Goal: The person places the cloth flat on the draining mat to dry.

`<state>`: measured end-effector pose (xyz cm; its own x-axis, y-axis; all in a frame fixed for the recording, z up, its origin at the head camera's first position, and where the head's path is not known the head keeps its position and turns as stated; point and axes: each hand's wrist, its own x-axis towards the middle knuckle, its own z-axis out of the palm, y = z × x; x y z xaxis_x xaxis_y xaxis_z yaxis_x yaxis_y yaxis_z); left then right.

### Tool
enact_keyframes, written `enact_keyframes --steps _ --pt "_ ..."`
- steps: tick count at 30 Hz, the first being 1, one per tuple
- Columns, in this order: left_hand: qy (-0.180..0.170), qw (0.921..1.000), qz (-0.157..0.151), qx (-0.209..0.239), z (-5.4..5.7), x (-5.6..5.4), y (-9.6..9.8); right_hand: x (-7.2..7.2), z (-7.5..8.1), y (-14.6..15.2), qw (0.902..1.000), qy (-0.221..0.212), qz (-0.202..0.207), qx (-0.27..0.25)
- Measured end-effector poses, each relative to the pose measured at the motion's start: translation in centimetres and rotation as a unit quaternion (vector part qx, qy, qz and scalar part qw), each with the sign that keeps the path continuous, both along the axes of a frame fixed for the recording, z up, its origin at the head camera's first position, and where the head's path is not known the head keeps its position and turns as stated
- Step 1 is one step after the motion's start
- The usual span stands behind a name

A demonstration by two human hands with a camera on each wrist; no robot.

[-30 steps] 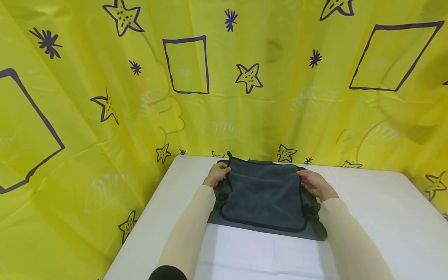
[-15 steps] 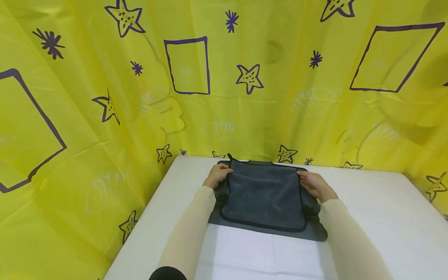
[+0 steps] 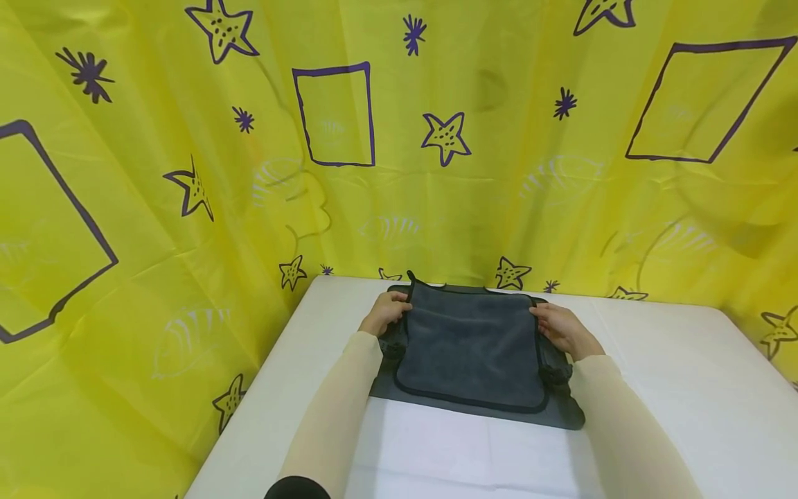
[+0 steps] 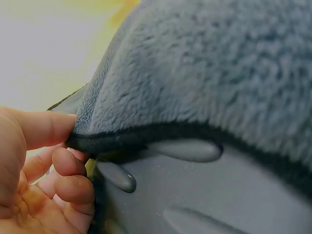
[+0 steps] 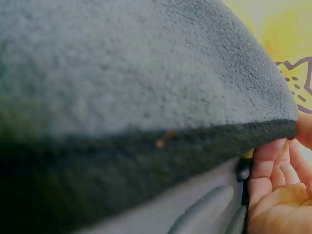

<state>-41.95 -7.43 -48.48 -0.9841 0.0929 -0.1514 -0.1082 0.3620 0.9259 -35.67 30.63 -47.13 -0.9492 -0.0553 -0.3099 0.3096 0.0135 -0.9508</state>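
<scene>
A dark grey-blue fleecy cloth (image 3: 470,346) with black edging is spread over a dark grey panel (image 3: 564,416). My left hand (image 3: 383,313) pinches its upper left side, just below a small black loop at the corner. In the left wrist view the thumb (image 4: 48,127) lies on the black edging (image 4: 185,129), fingers curled underneath. My right hand (image 3: 564,328) pinches the upper right corner. Close up in the right wrist view, the fingers (image 5: 263,168) sit under that corner. Raised rounded ribs (image 4: 190,150) show on the panel beneath the lifted edge; the cloth hides its middle.
A white table (image 3: 661,367) lies under the panel. Yellow curtains (image 3: 474,201) printed with stars and frames hang right behind the table's far edge and along its left side.
</scene>
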Motion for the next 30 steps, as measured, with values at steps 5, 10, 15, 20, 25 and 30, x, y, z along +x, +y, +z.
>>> enact_keyframes --steps 5,10,15,20,25,30 --pt "-0.003 1.0 0.004 0.007 0.1 0.1 0.0 0.0 -0.2 -0.1 1.0 0.003 -0.008 0.0" --pt "-0.005 1.0 0.008 0.0 0.1 0.3 -0.1 -0.1 -0.6 -0.1 0.9999 0.009 -0.007 0.001" --pt "-0.007 0.9997 -0.013 -0.018 0.1 0.6 -0.3 0.0 -0.9 0.1 0.9998 0.007 0.001 0.019" --pt "-0.011 0.9971 -0.07 -0.029 0.2 1.2 -0.8 1.0 -0.8 0.0 0.9943 0.019 0.033 0.099" --pt "-0.021 0.9928 -0.109 -0.044 0.9 2.0 -1.8 2.5 -0.2 -0.5 0.9857 0.036 0.063 0.152" --pt "-0.021 0.9865 -0.145 -0.073 1.4 3.2 -2.6 4.6 0.6 -0.9 0.9747 0.053 0.073 0.204"
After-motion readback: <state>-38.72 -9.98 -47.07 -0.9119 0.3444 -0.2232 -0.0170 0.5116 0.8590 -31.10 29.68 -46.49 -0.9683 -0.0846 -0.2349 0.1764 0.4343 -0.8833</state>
